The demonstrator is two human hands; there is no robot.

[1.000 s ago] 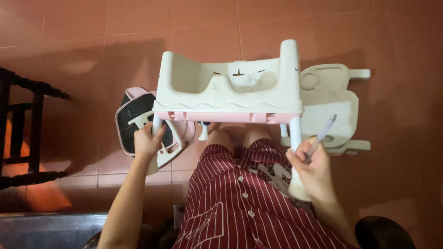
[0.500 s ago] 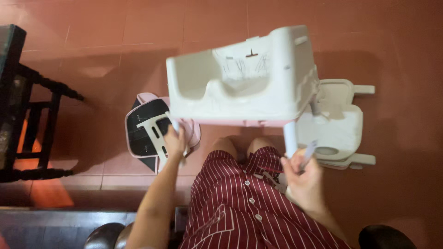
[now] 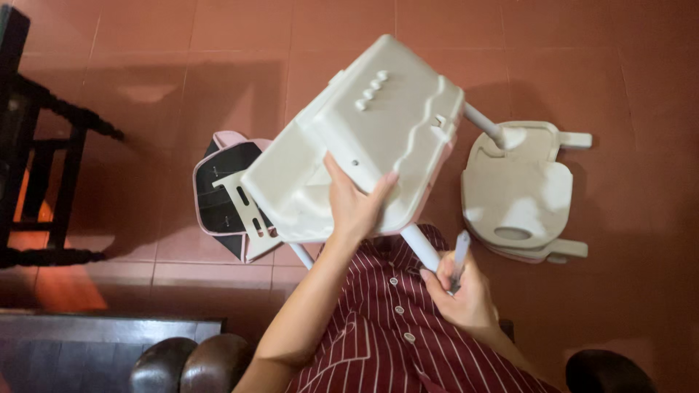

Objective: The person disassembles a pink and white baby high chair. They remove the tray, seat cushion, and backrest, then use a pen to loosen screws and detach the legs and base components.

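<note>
Head camera looks down on a red tile floor (image 3: 182, 44). At the left a dark wooden chair (image 3: 36, 145) stands. A pink and black seat pad (image 3: 226, 193) lies flat. The left hand (image 3: 357, 207) grips the tilted white booster seat (image 3: 364, 138), fingers spread on its side. The right hand (image 3: 459, 295) has fingers closed around a seat leg (image 3: 420, 247) and a pen (image 3: 459, 256). A white tray (image 3: 520, 193) lies on the floor.

Bare floor (image 3: 218, 80) open ahead; tray (image 3: 520, 193) right, pink seat pad (image 3: 222, 193) left, dark chair (image 3: 36, 145) far left.
</note>
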